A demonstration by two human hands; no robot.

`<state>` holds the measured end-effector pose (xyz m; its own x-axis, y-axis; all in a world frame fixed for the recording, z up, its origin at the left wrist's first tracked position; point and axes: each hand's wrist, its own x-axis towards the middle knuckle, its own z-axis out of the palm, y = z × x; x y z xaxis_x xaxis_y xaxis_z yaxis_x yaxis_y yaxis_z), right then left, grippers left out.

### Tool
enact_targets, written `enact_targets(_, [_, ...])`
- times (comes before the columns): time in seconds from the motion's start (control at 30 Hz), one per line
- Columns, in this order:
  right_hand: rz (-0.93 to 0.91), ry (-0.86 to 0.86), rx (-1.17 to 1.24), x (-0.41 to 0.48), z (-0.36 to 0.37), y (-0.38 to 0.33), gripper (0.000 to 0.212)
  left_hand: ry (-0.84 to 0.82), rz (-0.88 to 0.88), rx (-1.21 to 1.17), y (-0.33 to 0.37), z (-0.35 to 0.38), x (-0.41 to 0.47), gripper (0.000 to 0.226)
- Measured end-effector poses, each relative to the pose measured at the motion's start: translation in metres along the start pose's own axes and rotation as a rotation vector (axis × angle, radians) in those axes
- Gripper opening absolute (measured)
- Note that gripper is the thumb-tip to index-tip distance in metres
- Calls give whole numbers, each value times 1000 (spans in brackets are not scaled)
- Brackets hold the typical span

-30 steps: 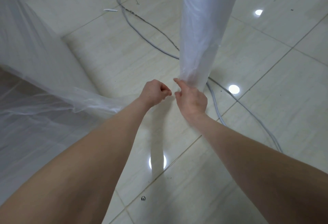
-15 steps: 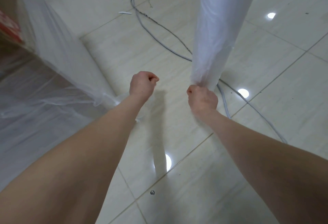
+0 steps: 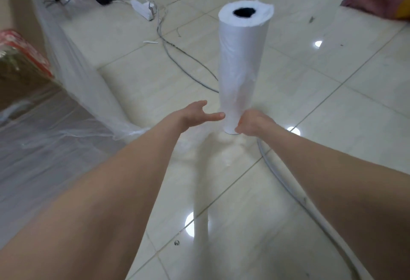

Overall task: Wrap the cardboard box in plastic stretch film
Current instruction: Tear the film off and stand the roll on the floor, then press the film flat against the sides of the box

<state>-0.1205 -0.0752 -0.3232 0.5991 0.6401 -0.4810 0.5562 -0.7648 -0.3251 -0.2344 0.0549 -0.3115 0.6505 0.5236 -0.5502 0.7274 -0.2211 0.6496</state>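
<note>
Tiled floor (image 3: 332, 113), viewed from above. The box (image 3: 20, 84) sits at the left edge under loose film (image 3: 73, 73), which trails down onto the floor to the left of the roll. Both bare forearms reach forward and converge on the roll (image 3: 240, 62), which stands upright on the floor, apart from the box. Left hand (image 3: 195, 114): released, fingers straight, one fingertip at the roll's lower left side. Right hand (image 3: 253, 124): fingers curled against the roll's base, grasping it. The red marking on the box is too blurred to read. A grey cable (image 3: 177, 58) runs behind the roll.
</note>
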Motion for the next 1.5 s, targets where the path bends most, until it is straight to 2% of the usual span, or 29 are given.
enact_targets(0.1, [45, 35, 36, -5, -22, 6, 47, 58, 39, -182, 17, 1, -7, 87])
enact_targets(0.2, [80, 108, 233, -8, -42, 9, 68, 237, 88, -385, 35, -5, -12, 45])
enact_targets(0.27, [23, 196, 370, -10, -55, 5, 85, 335, 64, -578, 50, -12, -16, 20])
enact_targets(0.33, [-92, 271, 530, -12, -63, -3, 93, 328, 58, -653, 63, -13, -18, 28])
enact_targets(0.43, [-172, 323, 774, -14, -64, -11, 89, 206, 56, -624, 77, -3, -21, 53])
enact_targets(0.57, [-189, 333, 870, -6, -56, -12, 89, 154, 18, -698, 85, 12, -16, 71])
enact_targets(0.7, [-151, 374, 913, 0, -55, -10, 80, 197, 22, -799, 95, 16, -14, 59])
enact_targets(1.0, [-135, 531, 916, -6, -99, 20, 75, 199, 141, -810, 155, 32, -17, 61])
enact_targets(1.3, [17, 627, 966, 5, -116, 92, 71, 38, 166, -748, 206, 85, 14, 61])
enact_targets(1.5, [95, 671, 980, 18, -123, 119, 65, 6, 181, -728, 226, 107, 30, 53])
